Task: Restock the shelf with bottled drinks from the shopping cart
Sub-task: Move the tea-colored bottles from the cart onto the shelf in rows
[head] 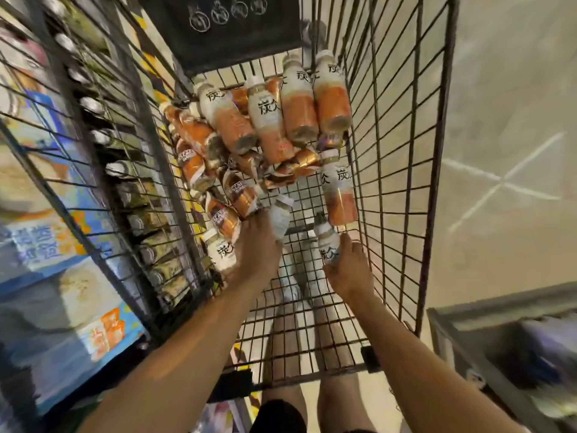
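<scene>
**Materials/finish: cart + stock**

Cart [437,151]: metal wire mesh, dark coating, mostly matt, dull on the thicker frame bars.
Front panel [218,42]: black, matt, looks like plastic, w/ white printed icons.
Bottles [265,120]: smooth plastic. Labels are glossy film, and the orange areas on some have a metallic sheen.
Caps [324,54]: white plastic, satin.
Floor [505,120]: pale, smooth, low sheen, thin joint lines.
Shelf packs [46,239]: glossy printed packaging, too blurred to tell film vs card.

— Where were the arms?
— Both were bare and stretched toward 12 o'clock; the left came in from 7, the right from 5.
— And the hands?
— The left hand [256,248] lay back-up, fingers hidden; the right hand [349,267] curled round a bottle [327,242], thumb pointing to 12.
</scene>
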The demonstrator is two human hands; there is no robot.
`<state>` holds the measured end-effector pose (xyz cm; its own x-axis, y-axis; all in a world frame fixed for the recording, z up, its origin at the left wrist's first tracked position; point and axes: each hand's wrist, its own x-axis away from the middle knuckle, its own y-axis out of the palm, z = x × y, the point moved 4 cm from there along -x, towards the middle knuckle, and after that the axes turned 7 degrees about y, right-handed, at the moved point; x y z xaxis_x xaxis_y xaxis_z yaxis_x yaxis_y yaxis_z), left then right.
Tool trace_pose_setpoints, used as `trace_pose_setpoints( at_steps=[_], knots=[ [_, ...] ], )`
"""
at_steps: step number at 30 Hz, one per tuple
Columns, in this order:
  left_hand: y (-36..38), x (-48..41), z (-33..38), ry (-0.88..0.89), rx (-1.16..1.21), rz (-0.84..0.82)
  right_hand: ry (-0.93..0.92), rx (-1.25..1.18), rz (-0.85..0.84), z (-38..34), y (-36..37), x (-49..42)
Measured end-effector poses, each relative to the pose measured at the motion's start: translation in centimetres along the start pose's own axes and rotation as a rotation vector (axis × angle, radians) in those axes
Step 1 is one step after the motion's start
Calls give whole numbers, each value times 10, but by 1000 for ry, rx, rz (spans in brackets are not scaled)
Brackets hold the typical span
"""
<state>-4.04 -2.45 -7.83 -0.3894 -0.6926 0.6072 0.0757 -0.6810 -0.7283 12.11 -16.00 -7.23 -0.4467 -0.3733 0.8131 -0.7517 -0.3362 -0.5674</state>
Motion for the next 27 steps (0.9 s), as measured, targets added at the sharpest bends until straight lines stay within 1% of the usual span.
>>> trace_pose_setpoints(
  at_steps=[3, 5, 6, 8, 12, 14, 17, 19, 23, 25, 27],
  knots=[
    [12, -5, 4, 29, -69, -66, -4, -25, -16, 1, 3, -7],
    [13, -6, 7, -6, -26, -93, 12, -51, -41, 1, 1, -8],
    [11, -6, 8, -37, 38, -98, 21, -84, -47, -1, -3, -6],
    [4, 1, 7, -106, 257, -105, 30, -194, -48, -5, -12, 0],
    [-27, 29, 1, -190, 838, -135, 0, -427, -92, -17, -43, 28],
    [-53, 49, 5, -200, 1066, -143, -15, -523, -116, -25, -61, 48],
    [-93, 74, 7, -215, 1332, -90, -80, -697, -153, -40, -87, 78],
    [-118, 87, 10, -224, 1434, -85, -125, -773, -190, -55, -107, 100],
    [-174, 112, 17, -202, 1509, -26, -226, -773, -185, -89, -148, 153],
    [-202, 127, 22, -166, 1520, 14, -263, -780, -167, -101, -167, 178],
    [-223, 144, 24, -102, 1563, 12, -314, -794, -173, -114, -181, 201]
  ],
)
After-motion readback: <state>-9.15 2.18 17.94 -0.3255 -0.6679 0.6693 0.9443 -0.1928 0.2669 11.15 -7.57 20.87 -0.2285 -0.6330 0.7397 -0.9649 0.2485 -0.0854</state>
